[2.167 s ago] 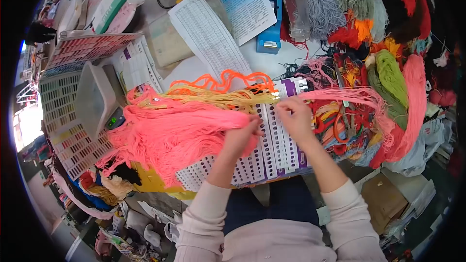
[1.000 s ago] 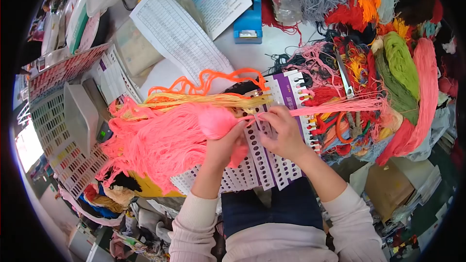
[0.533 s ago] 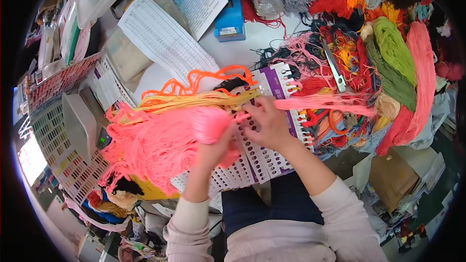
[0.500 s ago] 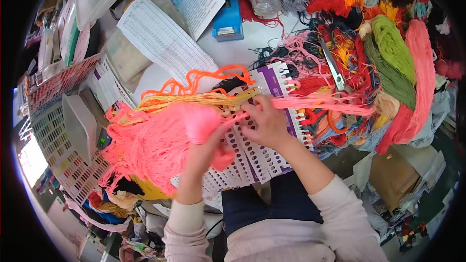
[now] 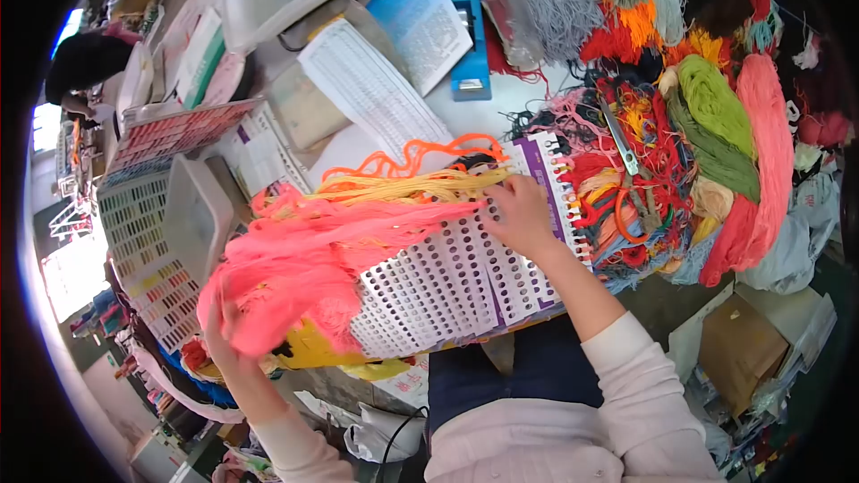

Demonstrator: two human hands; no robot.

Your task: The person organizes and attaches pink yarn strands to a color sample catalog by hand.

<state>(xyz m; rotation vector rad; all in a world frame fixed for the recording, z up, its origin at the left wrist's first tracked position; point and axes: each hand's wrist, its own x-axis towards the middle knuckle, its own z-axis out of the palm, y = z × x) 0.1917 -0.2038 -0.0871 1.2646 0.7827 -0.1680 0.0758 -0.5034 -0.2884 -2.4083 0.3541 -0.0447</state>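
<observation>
A large mass of pink embroidery thread spreads over the left part of a white card punched with rows of holes. At its lower left end, my left hand is closed loosely around the strands, its fingers partly covered by them. My right hand pinches the narrow right end of the pink thread over the card, near its purple strip. Just above the pink lie yellow thread and orange thread, strung from the card.
Scissors rest on tangled threads at the right, beside green skeins and a pink skein. Behind are a printed sheet, a blue device and a jar. A white tray stands left.
My left hand has moved left and down from the middle of the card, and the pink thread now stretches out leftward. My right hand stays near the purple strip. The view has shifted.
</observation>
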